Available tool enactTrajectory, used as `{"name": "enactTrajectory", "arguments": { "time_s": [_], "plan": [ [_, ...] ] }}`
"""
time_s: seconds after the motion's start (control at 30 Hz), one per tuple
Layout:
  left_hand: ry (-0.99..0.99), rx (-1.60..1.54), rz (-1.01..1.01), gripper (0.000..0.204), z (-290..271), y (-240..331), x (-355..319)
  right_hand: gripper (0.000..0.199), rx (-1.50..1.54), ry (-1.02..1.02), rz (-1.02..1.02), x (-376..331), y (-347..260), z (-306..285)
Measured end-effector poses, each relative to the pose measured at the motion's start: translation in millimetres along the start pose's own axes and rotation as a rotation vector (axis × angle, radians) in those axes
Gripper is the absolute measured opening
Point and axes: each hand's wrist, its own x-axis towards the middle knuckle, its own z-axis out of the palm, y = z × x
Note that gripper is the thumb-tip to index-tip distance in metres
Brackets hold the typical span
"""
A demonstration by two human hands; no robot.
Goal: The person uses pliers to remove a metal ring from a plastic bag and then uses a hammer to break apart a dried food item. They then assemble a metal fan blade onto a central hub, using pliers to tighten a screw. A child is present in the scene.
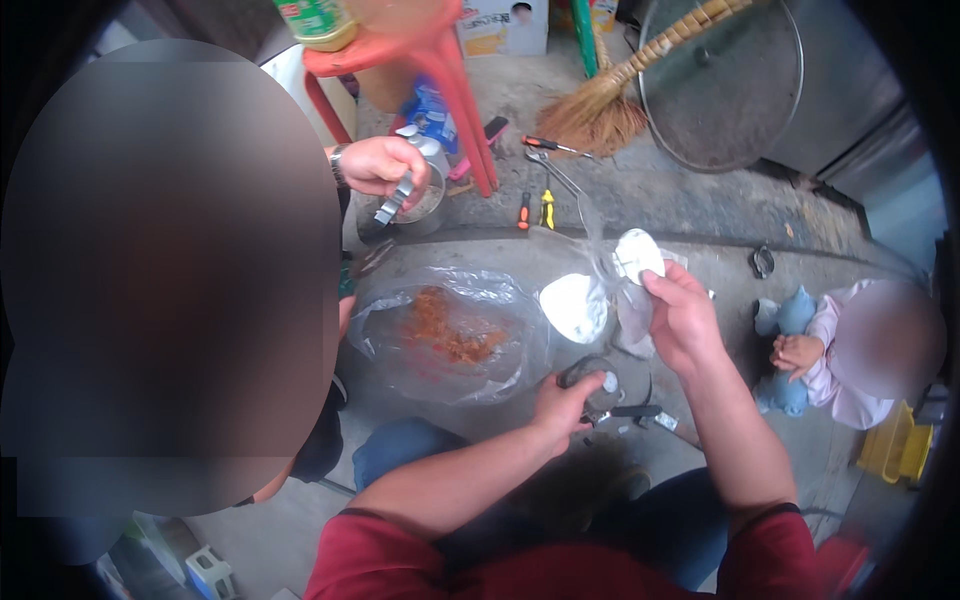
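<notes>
My left hand [565,410] is low in the middle, its fingers wrapped round a dark, rounded part [588,376] with a pale spot on its face. Further right and higher, my right hand [685,315] pinches a shiny white round disc [638,254] by its lower edge. A second bright, silvery-white round piece [573,309] lies between my hands and a clear plastic bag [385,345]. Reddish-brown crumbly matter [455,328] sits in that bag. Just right of my left hand is a tool with a black handle [636,411], partly hidden.
At left, another person's hand [385,165] holds a silver metal part [396,199]. A person in pink [845,340] crouches at right. Screwdrivers [547,210], a wrench [552,172], a straw broom [600,110], a round lid [722,90] and a red stool [478,130] stand or lie beyond.
</notes>
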Motion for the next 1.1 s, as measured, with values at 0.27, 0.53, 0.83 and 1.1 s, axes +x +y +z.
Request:
{"name": "enactTrajectory", "arguments": {
  "time_s": [0.27, 0.53, 0.83, 1.1],
  "plan": [
    [-0.018, 0.039, 0.204, 0.060, 12, 9, 0, 0.025, 0.693, -0.221, 0.631, 72, 51, 44],
    [0.032, -0.032, 0.230, 0.060, -9, 7, 11, 0.035, 0.735, -0.287, 0.673, 69, 51, 72],
    [0.022, 0.032, 0.171, 0.067, -13, 22, -5, 0.022, 0.063, -0.121, 0.392, 63, 53, 97],
    [-0.018, 0.117, 0.128, 0.070, -6, 15, 1, 0.005, -0.385, -0.017, 0.558, 79, 91, 75]
  ]
}}
